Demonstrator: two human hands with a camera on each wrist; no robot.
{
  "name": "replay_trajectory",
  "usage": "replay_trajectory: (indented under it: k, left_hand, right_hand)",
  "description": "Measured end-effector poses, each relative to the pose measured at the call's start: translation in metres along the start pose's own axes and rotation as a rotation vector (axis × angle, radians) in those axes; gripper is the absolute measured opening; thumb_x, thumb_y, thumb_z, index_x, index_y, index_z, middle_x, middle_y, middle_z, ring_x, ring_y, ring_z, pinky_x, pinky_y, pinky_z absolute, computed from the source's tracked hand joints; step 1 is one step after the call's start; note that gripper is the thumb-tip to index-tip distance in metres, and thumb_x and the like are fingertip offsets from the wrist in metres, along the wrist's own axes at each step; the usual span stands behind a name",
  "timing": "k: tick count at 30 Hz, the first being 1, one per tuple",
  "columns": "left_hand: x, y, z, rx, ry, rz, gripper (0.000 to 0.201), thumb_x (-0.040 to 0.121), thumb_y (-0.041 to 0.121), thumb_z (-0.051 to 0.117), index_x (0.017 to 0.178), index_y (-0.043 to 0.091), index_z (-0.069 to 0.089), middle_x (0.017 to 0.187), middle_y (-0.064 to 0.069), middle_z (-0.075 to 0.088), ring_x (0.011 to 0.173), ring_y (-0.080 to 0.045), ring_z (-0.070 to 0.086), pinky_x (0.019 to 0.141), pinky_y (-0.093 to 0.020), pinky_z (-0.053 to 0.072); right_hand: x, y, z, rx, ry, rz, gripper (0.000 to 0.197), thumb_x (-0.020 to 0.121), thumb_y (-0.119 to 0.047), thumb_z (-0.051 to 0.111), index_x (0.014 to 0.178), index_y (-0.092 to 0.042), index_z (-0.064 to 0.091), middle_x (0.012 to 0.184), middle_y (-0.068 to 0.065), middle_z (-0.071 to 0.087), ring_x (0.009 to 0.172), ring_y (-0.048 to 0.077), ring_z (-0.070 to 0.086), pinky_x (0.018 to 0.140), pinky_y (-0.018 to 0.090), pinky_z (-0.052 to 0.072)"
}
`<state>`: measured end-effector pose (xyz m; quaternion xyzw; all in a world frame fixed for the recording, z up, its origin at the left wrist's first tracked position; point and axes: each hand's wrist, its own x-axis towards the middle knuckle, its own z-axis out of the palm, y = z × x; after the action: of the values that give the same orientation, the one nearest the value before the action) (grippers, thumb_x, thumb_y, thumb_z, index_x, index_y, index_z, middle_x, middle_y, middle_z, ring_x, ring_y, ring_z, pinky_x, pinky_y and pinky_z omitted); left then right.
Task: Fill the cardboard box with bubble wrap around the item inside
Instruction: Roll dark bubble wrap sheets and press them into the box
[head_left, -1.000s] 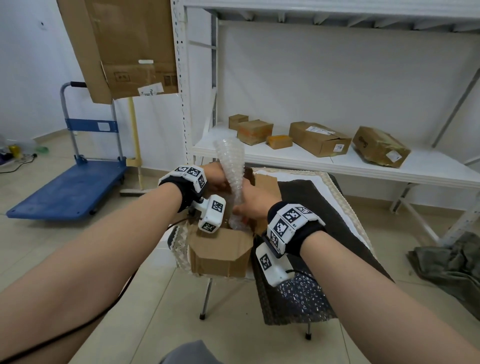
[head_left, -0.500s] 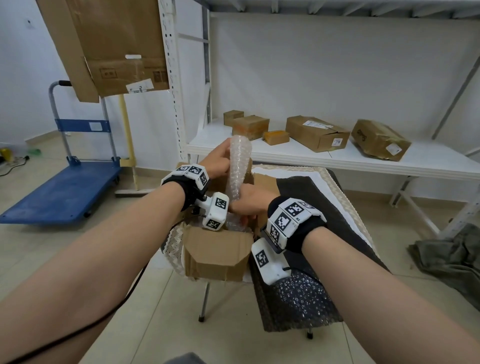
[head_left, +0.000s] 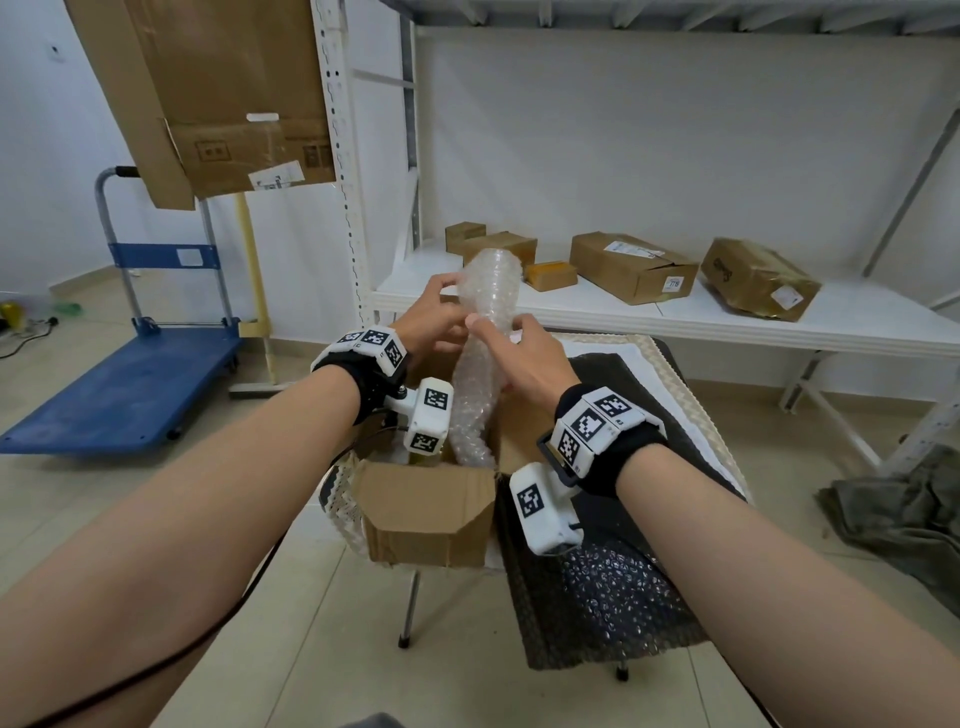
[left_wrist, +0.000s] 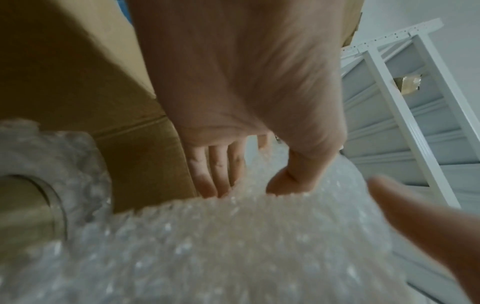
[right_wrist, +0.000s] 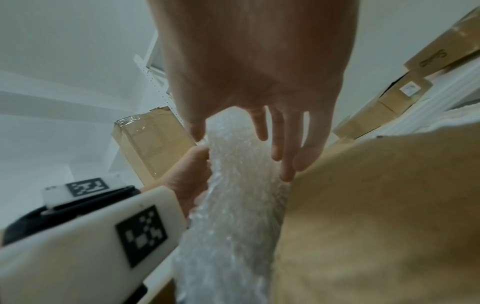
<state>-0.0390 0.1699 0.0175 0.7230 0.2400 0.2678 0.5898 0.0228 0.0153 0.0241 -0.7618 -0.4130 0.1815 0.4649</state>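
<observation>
Several parcels (head_left: 631, 265) are lined along a white shelf (head_left: 727, 322) behind the open cardboard box (head_left: 426, 512) — a bubble wrap roll (head_left: 483, 364) is stood upright in it, pinched by the left hand (head_left: 431, 322); the right hand (head_left: 524, 358) is laid against it, fingers loose.

The foot of the bubble wrap (head_left: 485, 364) runs down below both hands into the cardboard box (head_left: 426, 512), and the near flap hides where it ends. Under the left hand (head_left: 434, 325), the item (left_wrist: 31, 207) shows only as a blurred round rim, cut by the picture's edge. The printing on the label (head_left: 673, 283) beyond the right hand (head_left: 524, 358) is too small to make out. Both wrist views are smeared.
</observation>
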Motion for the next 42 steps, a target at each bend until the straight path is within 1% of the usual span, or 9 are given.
replay_trajectory:
  k: [5, 8, 12, 18, 24, 26, 29, 35, 42]
  left_hand:
    - [-0.004, 0.011, 0.006, -0.003, -0.118, -0.062, 0.052, 0.093, 0.052, 0.041, 0.129, 0.016, 0.051, 0.108, -0.008, 0.070, 0.090, -0.023, 0.066, 0.076, -0.033, 0.051]
    - [0.000, 0.009, 0.006, 0.062, -0.019, -0.058, 0.028, 0.099, 0.040, 0.043, 0.117, 0.019, 0.043, 0.093, -0.011, 0.064, 0.073, -0.020, 0.060, 0.064, -0.031, 0.048]
    - [0.002, 0.004, 0.000, 0.027, -0.018, -0.056, 0.030, 0.092, 0.016, 0.059, 0.104, 0.022, 0.033, 0.066, -0.004, 0.052, 0.050, -0.015, 0.048, 0.048, -0.029, 0.038]
    - [-0.003, 0.006, -0.009, 0.150, -0.110, 0.010, 0.010, 0.093, 0.004, 0.055, 0.099, 0.011, 0.057, 0.093, -0.019, 0.064, 0.081, -0.026, 0.058, 0.065, -0.032, 0.047]
    - [-0.001, -0.001, -0.022, 0.289, -0.019, -0.089, 0.028, 0.091, 0.028, 0.051, 0.102, 0.008, 0.067, 0.113, -0.016, 0.068, 0.103, -0.034, 0.065, 0.097, -0.051, 0.050]
    - [0.000, -0.003, -0.024, 0.329, 0.018, -0.133, 0.041, 0.088, 0.041, 0.043, 0.101, 0.010, 0.067, 0.115, -0.016, 0.067, 0.104, -0.030, 0.063, 0.102, -0.051, 0.046]
    - [-0.009, -0.002, -0.021, 0.283, 0.032, -0.205, 0.037, 0.084, 0.045, 0.040, 0.085, 0.015, 0.063, 0.102, -0.014, 0.066, 0.091, -0.028, 0.059, 0.090, -0.041, 0.044]
    - [-0.008, -0.004, -0.018, 0.304, 0.022, -0.199, 0.045, 0.098, 0.041, 0.031, 0.090, 0.015, 0.067, 0.101, -0.012, 0.069, 0.096, -0.028, 0.062, 0.098, -0.041, 0.043]
    - [-0.006, -0.014, -0.012, 0.572, -0.029, -0.239, 0.033, 0.097, 0.019, 0.035, 0.088, 0.010, 0.065, 0.085, -0.009, 0.061, 0.076, -0.026, 0.056, 0.066, -0.032, 0.049]
  right_hand:
    - [0.010, 0.003, -0.005, 0.024, 0.060, -0.066, 0.054, 0.086, -0.047, 0.063, 0.128, -0.014, 0.055, 0.120, 0.006, 0.065, 0.106, 0.023, 0.063, 0.088, 0.048, 0.057]
    - [0.012, 0.004, -0.004, -0.097, -0.027, -0.131, 0.033, 0.088, -0.035, 0.065, 0.116, -0.017, 0.061, 0.110, 0.003, 0.068, 0.101, 0.021, 0.065, 0.090, 0.045, 0.056]
    - [0.010, 0.003, 0.002, -0.233, -0.192, -0.187, 0.069, 0.074, -0.040, 0.078, 0.133, -0.018, 0.047, 0.114, 0.002, 0.066, 0.103, 0.019, 0.063, 0.092, 0.039, 0.053]
    - [0.017, 0.004, 0.010, -0.381, -0.140, -0.171, 0.069, 0.078, -0.026, 0.078, 0.135, -0.009, 0.043, 0.126, 0.012, 0.055, 0.114, 0.029, 0.056, 0.093, 0.043, 0.051]
    - [0.014, 0.006, 0.010, -0.170, 0.131, -0.298, 0.088, 0.074, -0.003, 0.077, 0.141, -0.028, 0.026, 0.123, 0.009, 0.048, 0.090, 0.027, 0.063, 0.082, 0.045, 0.057]
    - [0.013, 0.005, 0.007, -0.277, 0.157, -0.347, 0.094, 0.073, -0.007, 0.078, 0.148, -0.030, 0.026, 0.138, 0.007, 0.031, 0.104, 0.029, 0.059, 0.088, 0.040, 0.055]
    - [0.016, 0.005, 0.002, -0.411, 0.084, -0.357, 0.075, 0.077, -0.021, 0.078, 0.142, -0.019, 0.041, 0.151, 0.006, 0.030, 0.135, 0.025, 0.037, 0.108, 0.036, 0.037]
    - [0.018, 0.006, 0.004, -0.294, 0.016, -0.258, 0.049, 0.079, -0.023, 0.075, 0.117, -0.019, 0.044, 0.104, 0.007, 0.060, 0.092, 0.024, 0.058, 0.080, 0.039, 0.053]
    - [0.029, 0.005, 0.007, -0.483, 0.032, -0.206, 0.044, 0.086, -0.013, 0.067, 0.117, -0.014, 0.036, 0.097, 0.014, 0.056, 0.085, 0.034, 0.058, 0.076, 0.046, 0.053]
